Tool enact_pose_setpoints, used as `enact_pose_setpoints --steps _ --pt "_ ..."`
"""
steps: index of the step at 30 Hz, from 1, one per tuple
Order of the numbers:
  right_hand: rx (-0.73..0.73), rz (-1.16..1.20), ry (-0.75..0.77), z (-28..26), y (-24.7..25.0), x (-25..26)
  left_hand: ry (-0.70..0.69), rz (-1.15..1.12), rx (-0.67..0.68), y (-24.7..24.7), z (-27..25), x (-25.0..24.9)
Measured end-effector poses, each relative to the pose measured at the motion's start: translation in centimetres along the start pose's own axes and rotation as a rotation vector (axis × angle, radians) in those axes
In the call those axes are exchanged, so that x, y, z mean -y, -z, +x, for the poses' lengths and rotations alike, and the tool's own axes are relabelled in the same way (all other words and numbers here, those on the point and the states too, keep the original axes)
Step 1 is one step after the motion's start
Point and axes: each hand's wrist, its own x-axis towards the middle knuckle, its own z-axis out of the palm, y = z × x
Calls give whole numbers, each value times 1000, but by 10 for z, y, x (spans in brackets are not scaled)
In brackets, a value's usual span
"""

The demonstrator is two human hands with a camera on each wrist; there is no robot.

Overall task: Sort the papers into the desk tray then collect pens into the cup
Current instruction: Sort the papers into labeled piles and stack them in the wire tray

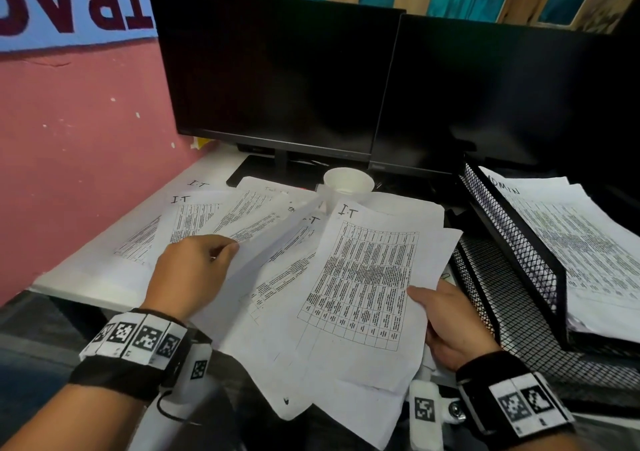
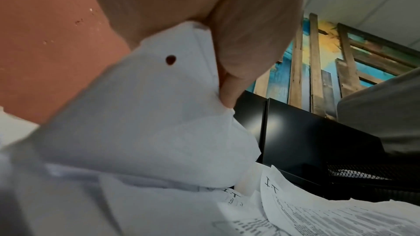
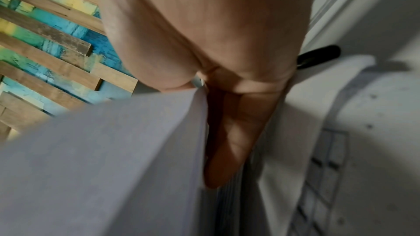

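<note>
Sorting of papers is the step in hand; the pens come later, and I see no pen clearly in any view. Nearest to the person, the right hand (image 1: 450,326) pinches the right edge of a white printed sheet marked "I.T" (image 1: 367,277), thumb on top and fingers below it, as the right wrist view also shows. The left hand (image 1: 194,270) has its fingers curled round the lower edge of another white printed sheet (image 1: 249,222) and lifts it from the pile. More sheets with the same heading and small tables of text lie fanned over the front and left part of the white desk (image 1: 86,277), some hanging over its front edge. They look thin, slightly creased and easy to bend.

At the right edge of the desk stands the black wire-mesh desk tray (image 1: 512,242); its upper level already carries a stack of printed papers (image 1: 581,242), while the lower level looks mostly bare. Behind the pile, near the monitors, stands a white paper cup (image 1: 348,182).

The next move, I think, calls for gathering the loose sheets into one even bundle and sliding it flat into the tray without folding the corners.
</note>
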Motion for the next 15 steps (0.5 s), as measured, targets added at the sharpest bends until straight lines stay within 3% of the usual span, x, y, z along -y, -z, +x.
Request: enact_pose_setpoints --steps 9,15 --pt "24 -16 -7 0 4 1 244 -225 120 -7 -2 3" --pt "19 -25 -9 1 3 0 263 -314 170 -10 -6 9"
